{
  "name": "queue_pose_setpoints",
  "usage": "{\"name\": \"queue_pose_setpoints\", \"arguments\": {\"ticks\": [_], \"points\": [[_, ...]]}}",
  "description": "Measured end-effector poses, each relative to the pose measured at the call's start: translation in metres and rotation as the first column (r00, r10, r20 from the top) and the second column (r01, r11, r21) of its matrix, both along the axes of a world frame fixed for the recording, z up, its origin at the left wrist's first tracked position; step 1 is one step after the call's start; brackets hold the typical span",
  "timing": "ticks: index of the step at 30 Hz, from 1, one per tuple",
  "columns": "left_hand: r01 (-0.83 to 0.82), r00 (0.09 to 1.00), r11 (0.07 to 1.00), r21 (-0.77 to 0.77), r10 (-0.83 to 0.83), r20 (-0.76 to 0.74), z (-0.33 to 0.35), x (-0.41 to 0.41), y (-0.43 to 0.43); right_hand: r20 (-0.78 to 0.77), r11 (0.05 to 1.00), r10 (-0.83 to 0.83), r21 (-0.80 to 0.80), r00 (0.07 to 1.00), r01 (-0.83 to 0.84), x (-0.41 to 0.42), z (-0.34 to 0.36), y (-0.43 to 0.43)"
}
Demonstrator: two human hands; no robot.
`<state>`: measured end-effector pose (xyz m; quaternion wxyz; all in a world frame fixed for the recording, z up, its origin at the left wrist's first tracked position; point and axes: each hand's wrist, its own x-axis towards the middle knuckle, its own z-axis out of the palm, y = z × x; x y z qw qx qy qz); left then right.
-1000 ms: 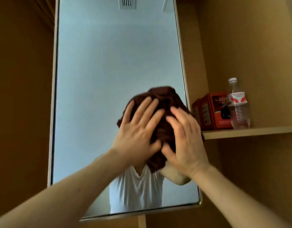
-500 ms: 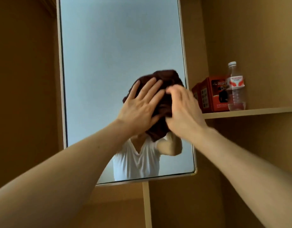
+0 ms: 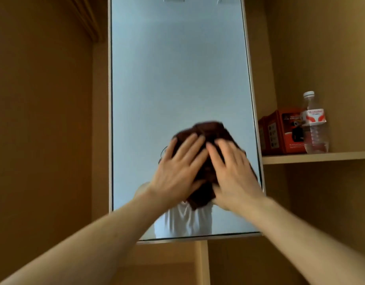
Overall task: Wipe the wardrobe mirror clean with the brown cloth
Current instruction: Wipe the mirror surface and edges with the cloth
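Cloth: the brown cloth [image 3: 208, 129] is bunched up against the lower part of the mirror [image 3: 177, 68], nearer its right edge, and it's kinda blurry.
Left hand: the left hand [image 3: 177, 171] lies flat on the cloth with fingers straight and spread, pressing rather than grabbing.
Right hand: the right hand [image 3: 233, 173] does the same just beside it, palm flat, nothing curled round the cloth.
Reflection: a white top shows under the cloth.
Side stuff: the shelf [image 3: 342, 156] right of the mirror holds a red box [image 3: 284, 130], with a water bottle [image 3: 314, 124] in front of it.
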<state>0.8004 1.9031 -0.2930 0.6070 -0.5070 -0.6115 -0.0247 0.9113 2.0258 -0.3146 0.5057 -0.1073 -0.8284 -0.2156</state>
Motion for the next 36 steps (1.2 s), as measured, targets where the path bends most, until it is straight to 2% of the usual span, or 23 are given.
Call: {"name": "queue_pose_setpoints", "arguments": {"ticks": [2,5,9,13,16,18,20,22,23,24,26,28,30,33,34,36], "points": [[0.056,0.991,0.997,0.048,-0.062,0.117,0.037,0.002,-0.005,-0.025,1.000,-0.006,-0.006,1.000,0.006,-0.006,0.053,-0.002],[0.127,0.967,0.982,0.140,-0.154,0.205,0.061,0.001,-0.021,-0.071,0.992,0.039,-0.117,0.997,-0.047,-0.013,0.100,-0.010],[0.142,0.929,0.943,0.302,-0.232,0.287,0.044,-0.019,-0.057,-0.122,0.985,0.066,-0.148,0.990,-0.083,-0.023,0.087,-0.011],[0.062,0.901,0.912,0.405,-0.226,0.371,0.032,-0.041,-0.088,-0.182,0.991,0.044,-0.118,0.982,-0.066,-0.031,0.067,-0.016],[0.066,0.912,0.907,0.416,-0.224,0.343,0.040,-0.044,-0.095,-0.174,0.997,0.040,-0.063,0.984,-0.051,-0.036,0.087,-0.020],[0.044,0.883,0.857,0.513,-0.274,0.382,0.052,-0.046,-0.098,-0.150,0.994,0.079,-0.058,0.985,-0.088,-0.036,0.117,-0.027],[-0.026,0.754,0.781,0.624,-0.395,0.526,0.065,-0.053,-0.098,-0.153,0.991,0.081,-0.098,0.985,-0.096,-0.037,0.140,-0.034],[-0.070,0.490,0.740,0.669,-0.559,0.670,0.071,-0.060,-0.097,-0.148,0.991,0.043,-0.122,0.988,-0.061,-0.043,0.146,-0.038],[-0.067,0.341,0.727,0.684,-0.627,0.700,0.073,-0.062,-0.095,-0.143,0.991,0.028,-0.123,0.989,-0.046,-0.044,0.145,-0.038],[-0.061,0.230,0.715,0.697,-0.669,0.706,0.074,-0.062,-0.091,-0.138,0.992,0.017,-0.119,0.990,-0.033,-0.045,0.144,-0.038],[-0.064,0.136,0.658,0.750,-0.739,0.660,0.076,-0.064,-0.085,-0.137,0.990,-0.012,-0.140,0.990,-0.007,-0.045,0.144,-0.042],[-0.107,0.046,0.563,0.820,-0.821,0.569,0.078,-0.064,-0.088,-0.133,0.982,-0.041,-0.187,0.990,0.016,-0.047,0.140,-0.052],[-0.125,-0.110,0.497,0.859,-0.867,0.486,0.079,-0.068,-0.098,-0.131,0.983,-0.036,-0.185,0.991,0.011,-0.052,0.116,-0.068],[-0.082,-0.368,0.429,0.900,-0.852,0.372,0.076,-0.074,-0.114,-0.025,0.996,0.053,0.075,0.998,-0.051,-0.065,0.046,-0.090],[-0.060,-0.426,0.421,0.905,-0.831,0.358,0.076,-0.074,-0.117,0.034,0.982,0.080,0.169,0.996,-0.084,-0.067,0.028,-0.093],[-0.046,-0.461,0.442,0.896,-0.805,0.374,0.075,-0.073,-0.116,0.139,0.951,0.078,0.285,0.987,-0.115,-0.069,0.019,-0.089]]}}
